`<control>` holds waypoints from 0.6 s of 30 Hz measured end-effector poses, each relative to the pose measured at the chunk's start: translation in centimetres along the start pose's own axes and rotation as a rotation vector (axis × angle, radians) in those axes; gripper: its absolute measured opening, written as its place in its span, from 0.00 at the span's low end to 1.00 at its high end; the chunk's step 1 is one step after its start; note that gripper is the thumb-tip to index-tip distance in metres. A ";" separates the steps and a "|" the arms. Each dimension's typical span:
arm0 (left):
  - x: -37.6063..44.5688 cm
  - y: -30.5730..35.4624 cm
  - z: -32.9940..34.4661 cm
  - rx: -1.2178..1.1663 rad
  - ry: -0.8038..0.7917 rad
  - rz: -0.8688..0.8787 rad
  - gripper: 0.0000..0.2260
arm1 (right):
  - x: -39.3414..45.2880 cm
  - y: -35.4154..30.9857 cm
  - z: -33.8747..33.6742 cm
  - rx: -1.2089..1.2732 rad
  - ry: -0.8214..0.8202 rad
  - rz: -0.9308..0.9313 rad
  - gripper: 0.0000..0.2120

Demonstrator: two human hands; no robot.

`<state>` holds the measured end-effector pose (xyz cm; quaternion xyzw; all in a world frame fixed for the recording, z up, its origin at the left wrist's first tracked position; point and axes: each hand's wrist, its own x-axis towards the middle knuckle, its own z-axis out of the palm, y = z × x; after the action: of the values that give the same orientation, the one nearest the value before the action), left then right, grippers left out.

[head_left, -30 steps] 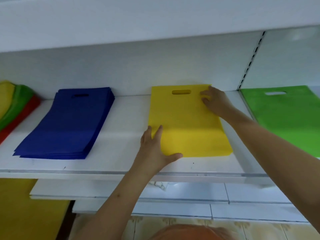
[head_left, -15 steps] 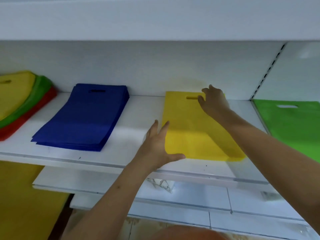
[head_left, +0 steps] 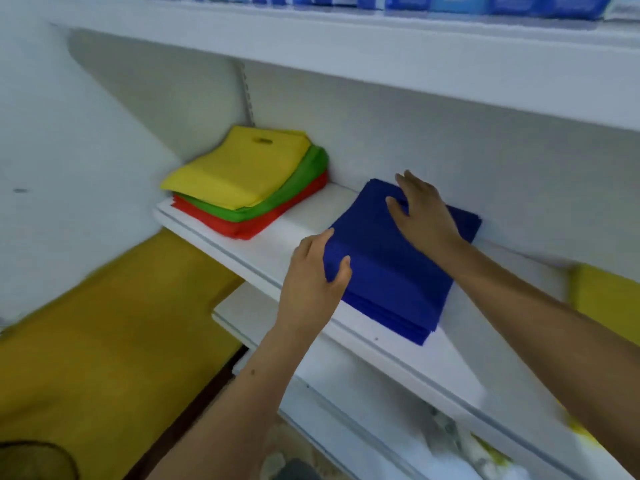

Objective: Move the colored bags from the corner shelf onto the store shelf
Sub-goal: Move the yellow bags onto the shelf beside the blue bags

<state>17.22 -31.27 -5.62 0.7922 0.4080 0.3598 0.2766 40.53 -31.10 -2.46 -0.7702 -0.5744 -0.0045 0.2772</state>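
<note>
1. Blue bags (head_left: 398, 268) are lying in a flat stack on the white shelf (head_left: 277, 237), near the back wall.
2. Gripping the stack's left edge, the left hand (head_left: 311, 282) is curling its thumb over the top while its fingers are going out of sight, probably underneath.
3. Lying flat on the far end of the stack, the right hand (head_left: 424, 211) is pressing down with fingers spread.
4. Yellow bags (head_left: 242, 168), green bags (head_left: 301, 181) and red bags (head_left: 263, 216) are sitting piled in the far left corner of the same shelf, well apart from the blue stack.
5. Blurring at the right edge is leaving only a yellow patch (head_left: 609, 296) showing.
</note>
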 end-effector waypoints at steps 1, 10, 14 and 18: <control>1.1 -2.0 -1.5 0.012 0.034 -0.025 0.23 | 1.8 -1.8 1.7 0.012 -0.019 -0.017 0.28; 13.4 -16.7 -12.8 0.101 0.242 -0.170 0.21 | 16.0 -13.9 13.7 -0.088 -0.129 -0.072 0.33; 19.3 -21.8 -14.6 0.209 0.257 -0.203 0.30 | 21.6 -15.4 17.1 -0.264 -0.152 -0.052 0.43; 21.3 -26.8 -13.0 0.306 0.160 -0.262 0.41 | 23.0 -13.9 20.7 -0.280 -0.218 0.106 0.46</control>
<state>3.57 2.37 -10.23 0.7340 0.5780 0.3166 0.1642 29.60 0.71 -6.67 -0.8264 -0.5534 0.0136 0.1031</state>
